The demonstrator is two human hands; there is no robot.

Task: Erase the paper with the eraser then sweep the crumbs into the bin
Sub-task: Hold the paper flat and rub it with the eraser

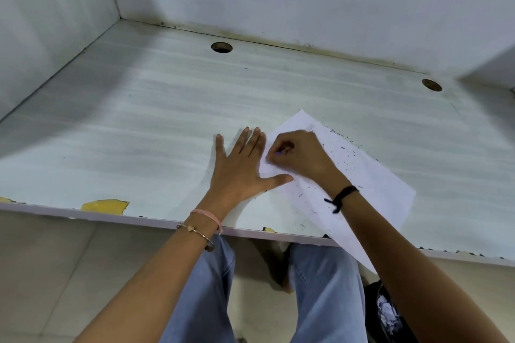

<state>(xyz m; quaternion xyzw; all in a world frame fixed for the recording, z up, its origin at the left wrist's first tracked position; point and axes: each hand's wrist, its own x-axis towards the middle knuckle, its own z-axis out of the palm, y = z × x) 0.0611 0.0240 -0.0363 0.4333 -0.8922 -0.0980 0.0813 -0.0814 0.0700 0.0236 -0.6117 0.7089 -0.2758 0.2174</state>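
A white sheet of paper point(370, 186) lies at an angle on the pale desk point(156, 125), its near corner hanging over the front edge. Dark eraser crumbs point(347, 152) are scattered over it. My left hand point(242, 170) lies flat with fingers spread, its thumb pressing the paper's left edge. My right hand point(298, 156) is curled over the paper's left part and pinches a small eraser point(280, 152), mostly hidden by the fingers. A black bin point(387, 312) with white scraps inside stands on the floor under the desk at right.
The desk has two round cable holes, one at the back point(221, 47) and one at the right point(431, 84). Walls close it in at the left, back and right. The front edge is chipped, showing yellow patches point(106, 205). My legs are under the desk.
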